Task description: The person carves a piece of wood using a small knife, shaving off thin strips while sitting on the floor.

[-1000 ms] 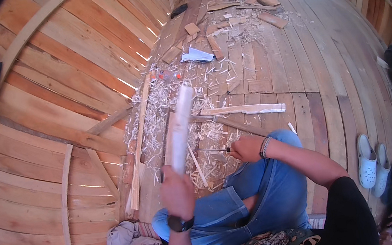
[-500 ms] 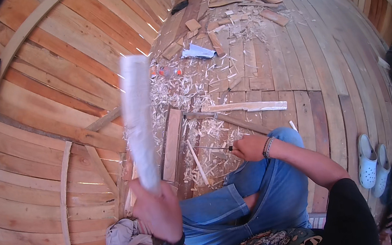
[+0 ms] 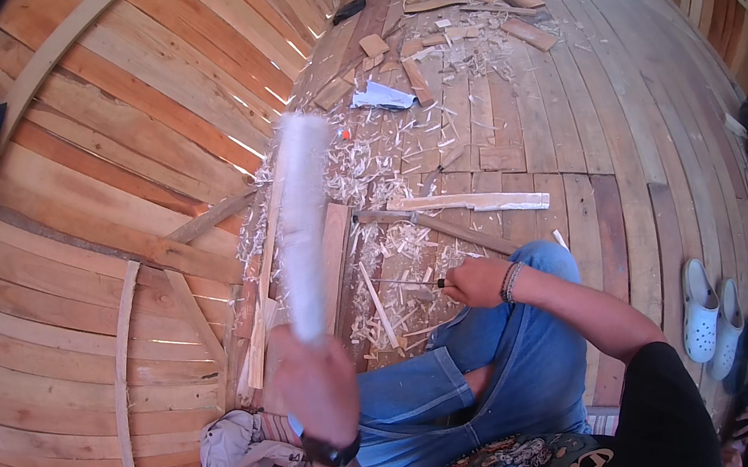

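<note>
My left hand [image 3: 317, 385] is closed round the lower end of a pale, whittled wooden piece [image 3: 304, 224] that stands nearly upright; motion blurs both. My right hand [image 3: 476, 282], resting by my right knee, grips a thin-bladed tool [image 3: 411, 282] by its dark handle. The blade points left over the shavings, apart from the wooden piece. Behind the raised piece lies a reddish plank [image 3: 336, 263] on the floor, partly hidden by it. A narrow pale stick [image 3: 379, 307] lies just right of that plank.
Ahead of my crossed legs [image 3: 406, 396] are a long-handled tool [image 3: 451, 234], a pale board [image 3: 470, 203] and scattered shavings [image 3: 364, 163]. Wood scraps [image 3: 461, 35] and a blue-white sheet [image 3: 383, 95] lie farther off. White clogs [image 3: 701, 312] stand at right; a plank wall [image 3: 74, 342] rises at left.
My left hand has swung to the right with the wooden piece, whose top has dropped slightly. My right hand and the thin-bladed tool stay in nearly the same place.
</note>
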Motion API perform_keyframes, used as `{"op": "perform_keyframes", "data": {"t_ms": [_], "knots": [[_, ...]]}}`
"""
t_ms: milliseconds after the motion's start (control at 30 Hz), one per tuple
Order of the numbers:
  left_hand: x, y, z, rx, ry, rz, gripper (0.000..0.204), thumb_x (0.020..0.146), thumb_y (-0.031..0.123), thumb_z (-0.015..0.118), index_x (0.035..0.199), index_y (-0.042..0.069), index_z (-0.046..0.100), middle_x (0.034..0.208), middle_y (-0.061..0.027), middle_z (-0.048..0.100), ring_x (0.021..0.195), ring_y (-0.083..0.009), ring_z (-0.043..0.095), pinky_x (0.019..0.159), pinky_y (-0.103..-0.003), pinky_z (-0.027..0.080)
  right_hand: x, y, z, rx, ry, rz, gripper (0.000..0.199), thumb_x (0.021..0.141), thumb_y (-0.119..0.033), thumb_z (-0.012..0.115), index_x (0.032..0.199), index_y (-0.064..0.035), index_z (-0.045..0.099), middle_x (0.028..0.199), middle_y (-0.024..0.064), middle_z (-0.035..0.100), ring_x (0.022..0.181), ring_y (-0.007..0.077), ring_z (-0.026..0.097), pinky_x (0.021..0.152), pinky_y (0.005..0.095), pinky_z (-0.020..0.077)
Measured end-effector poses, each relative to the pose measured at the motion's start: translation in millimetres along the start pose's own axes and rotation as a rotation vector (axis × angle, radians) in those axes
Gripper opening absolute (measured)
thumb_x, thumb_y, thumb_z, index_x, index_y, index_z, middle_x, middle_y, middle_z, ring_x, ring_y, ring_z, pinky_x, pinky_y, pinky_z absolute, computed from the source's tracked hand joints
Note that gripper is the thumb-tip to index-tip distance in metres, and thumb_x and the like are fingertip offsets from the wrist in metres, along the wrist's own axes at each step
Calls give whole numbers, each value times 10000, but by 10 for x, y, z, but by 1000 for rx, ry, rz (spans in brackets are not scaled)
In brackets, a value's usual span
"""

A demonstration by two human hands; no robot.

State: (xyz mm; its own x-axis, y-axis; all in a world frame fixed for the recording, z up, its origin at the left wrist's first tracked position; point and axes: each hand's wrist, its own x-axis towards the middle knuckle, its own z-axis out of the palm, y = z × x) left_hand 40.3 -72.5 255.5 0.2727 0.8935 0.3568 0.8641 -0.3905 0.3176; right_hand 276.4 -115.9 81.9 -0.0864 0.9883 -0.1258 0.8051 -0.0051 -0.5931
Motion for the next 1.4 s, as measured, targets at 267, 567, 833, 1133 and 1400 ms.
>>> {"op": "perform_keyframes", "data": {"t_ms": [267, 567, 833, 1133, 1400], "knots": [[12, -245, 530, 96, -168, 39, 227, 792, 95, 614, 958, -9, 500, 643, -245, 598, 633, -415, 628, 572, -534, 474, -53, 100, 72, -40, -26, -13, 367, 956, -299, 465, 837, -1, 645, 812, 246, 652, 820, 420, 634, 770, 501, 494], [-251, -866, 1295, 180, -312, 187, 259, 798, 106, 617, 979, 1, 464, 645, -225, 607, 634, -404, 634, 556, -512, 490, 53, -162, 104, -49, -13, 32, 360, 954, -306, 469, 873, 5, 632, 814, 249, 655, 791, 425, 638, 756, 502, 500], [-27, -372, 162, 159, 15, 58, 232, 811, 141, 605, 951, 22, 464, 617, -192, 614, 603, -377, 650, 518, -455, 524, -48, -230, 141, -22, 1, 76, 333, 954, -298, 468, 918, -9, 630, 810, 229, 663, 798, 406, 650, 740, 499, 510], [-109, -533, 550, 288, -103, -97, 220, 797, 161, 632, 917, 27, 506, 667, -210, 624, 626, -396, 633, 572, -501, 491, -116, -324, 310, 13, 52, 133, 319, 934, -282, 494, 889, 5, 626, 840, 211, 674, 777, 385, 664, 672, 469, 536], [-367, -1057, 1341, 313, -331, 136, 232, 783, 151, 645, 905, 24, 494, 649, -198, 605, 627, -418, 624, 567, -522, 476, -71, -344, 310, 8, 67, 79, 311, 938, -280, 486, 880, -5, 618, 805, 190, 675, 753, 377, 668, 677, 469, 536]]}}
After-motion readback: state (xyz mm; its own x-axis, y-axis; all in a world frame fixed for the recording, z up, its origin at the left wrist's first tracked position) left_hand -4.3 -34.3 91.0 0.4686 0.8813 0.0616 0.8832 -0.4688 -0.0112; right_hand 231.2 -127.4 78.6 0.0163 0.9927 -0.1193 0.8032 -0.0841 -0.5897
